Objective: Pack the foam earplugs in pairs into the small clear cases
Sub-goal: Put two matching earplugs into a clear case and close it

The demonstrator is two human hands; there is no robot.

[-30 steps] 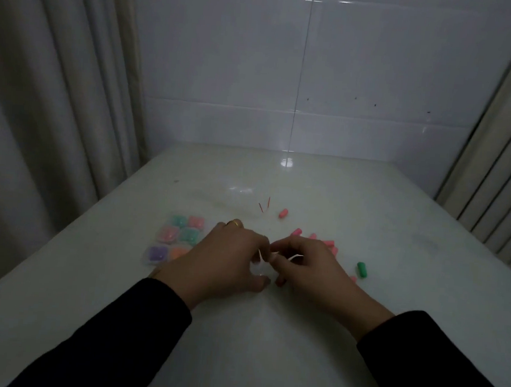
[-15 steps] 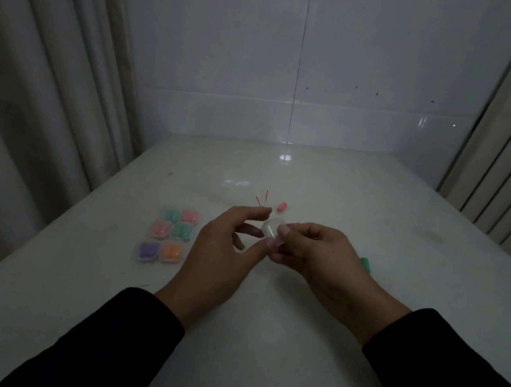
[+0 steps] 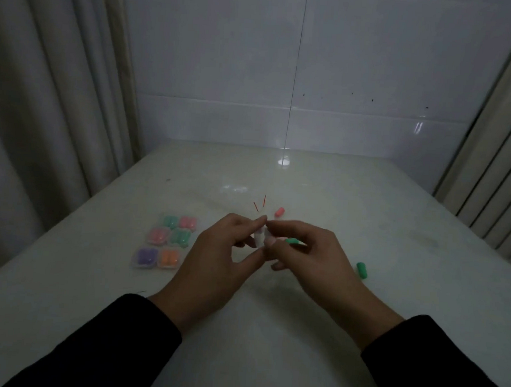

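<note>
Both hands are raised just above the counter (image 3: pixel 269 330), meeting over a small clear case (image 3: pixel 259 237) pinched between them. The left hand (image 3: pixel 213 263) has its thumb and forefinger closed on the case's near side; the right hand (image 3: pixel 313 254) grips the other side with its thumb and first fingers (image 3: pixel 270 240), while a green earplug (image 3: pixel 291 241) is tucked under its remaining curled fingers. The light is dim and the case nearly transparent, so whether its lid is open or shut cannot be told. The step in hand looks like opening the case to load a pair. A second green earplug (image 3: pixel 361 269) lies on the counter to the right, near the right hand, and a pink earplug (image 3: pixel 279 212) lies beyond the hands. Six filled cases (image 3: pixel 163 242) sit grouped to the left. Next, the held earplug likely has to go into the case, then its green partner be picked up to match, without letting the light case slip.
</note>
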